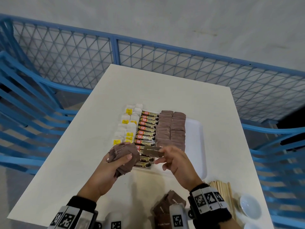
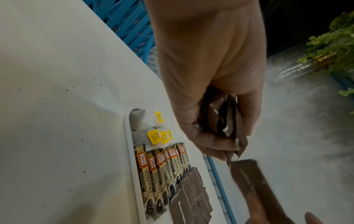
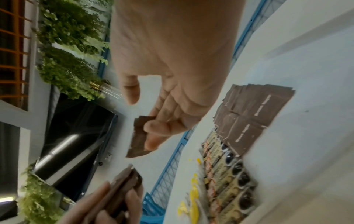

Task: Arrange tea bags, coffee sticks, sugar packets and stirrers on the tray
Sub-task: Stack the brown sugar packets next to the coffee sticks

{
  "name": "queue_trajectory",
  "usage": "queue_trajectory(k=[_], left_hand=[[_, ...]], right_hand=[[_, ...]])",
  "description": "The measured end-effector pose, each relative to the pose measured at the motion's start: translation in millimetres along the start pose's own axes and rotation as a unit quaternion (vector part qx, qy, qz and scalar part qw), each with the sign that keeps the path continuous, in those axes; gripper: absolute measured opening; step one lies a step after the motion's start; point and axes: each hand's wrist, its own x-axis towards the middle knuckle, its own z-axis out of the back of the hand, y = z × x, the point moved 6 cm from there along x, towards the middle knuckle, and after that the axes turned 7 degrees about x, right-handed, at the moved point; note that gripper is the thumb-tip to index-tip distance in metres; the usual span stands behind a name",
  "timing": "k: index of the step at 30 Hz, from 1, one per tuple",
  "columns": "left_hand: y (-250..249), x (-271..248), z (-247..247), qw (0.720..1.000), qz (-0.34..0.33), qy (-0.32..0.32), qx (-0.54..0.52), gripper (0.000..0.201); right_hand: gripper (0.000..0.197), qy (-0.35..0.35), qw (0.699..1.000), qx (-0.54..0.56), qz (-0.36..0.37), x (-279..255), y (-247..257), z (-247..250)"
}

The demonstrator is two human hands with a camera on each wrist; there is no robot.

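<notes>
On the white tray [image 1: 196,139] lie white tea bags with yellow tags [image 1: 127,125] at the left, a row of coffee sticks [image 1: 147,129] in the middle and brown sugar packets [image 1: 171,129] to their right. My left hand [image 1: 113,164] grips a bunch of brown sugar packets [image 1: 125,156] above the tray's near left corner. My right hand [image 1: 175,160] pinches a single brown sugar packet [image 1: 152,151] just right of the bunch. The left wrist view shows the bunch [image 2: 224,119] fanned between my fingers. The single packet [image 3: 138,136] hangs from my right fingertips.
More brown sugar packets [image 1: 165,207] lie loose at the table's near edge. Wooden stirrers [image 1: 222,192] are piled to the right of my right wrist, beside a small white bowl [image 1: 250,207]. A blue mesh fence [image 1: 148,53] surrounds the white table [image 1: 69,162].
</notes>
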Motion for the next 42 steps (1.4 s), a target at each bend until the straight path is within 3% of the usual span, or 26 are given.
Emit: queue_trajectory(k=[4, 6, 9, 12, 18, 22, 25, 31, 37, 42], left_hand=[[3, 2, 4, 1.000, 0.003, -0.006, 0.018, 0.047], [4, 2, 6, 1.000, 0.003, -0.007, 0.024, 0.054], [3, 2, 10, 1.000, -0.001, -0.016, 0.027, 0.049], [7, 4, 15, 0.999, -0.002, -0.020, 0.029, 0.038], [8, 4, 17, 1.000, 0.000, -0.017, 0.026, 0.042], [8, 4, 18, 0.999, 0.002, -0.013, 0.031, 0.063], [7, 3, 19, 0.999, -0.003, -0.017, 0.030, 0.064], [8, 4, 19, 1.000, -0.005, -0.017, 0.026, 0.048], [8, 4, 17, 1.000, 0.000, -0.010, 0.028, 0.067], [8, 6, 14, 1.000, -0.001, -0.013, 0.023, 0.043]], right_hand=[[0.007, -0.054, 0.994, -0.092, 0.015, 4, -9, 21], [0.017, -0.083, 0.988, -0.129, 0.018, 8, -14, 34], [0.024, -0.151, 0.969, -0.196, 0.006, 17, -21, 60], [0.014, -0.184, 0.947, -0.265, -0.005, 27, -25, 79], [0.013, -0.181, 0.941, -0.285, -0.005, 50, -29, 81], [0.016, -0.204, 0.920, -0.333, 0.012, 61, -30, 81], [0.028, -0.211, 0.904, -0.371, 0.024, 64, -28, 79], [0.025, -0.222, 0.894, -0.389, 0.026, 68, -31, 78], [0.025, -0.220, 0.878, -0.423, 0.038, 66, -32, 72], [0.028, -0.224, 0.860, -0.451, 0.087, 60, -25, 62]])
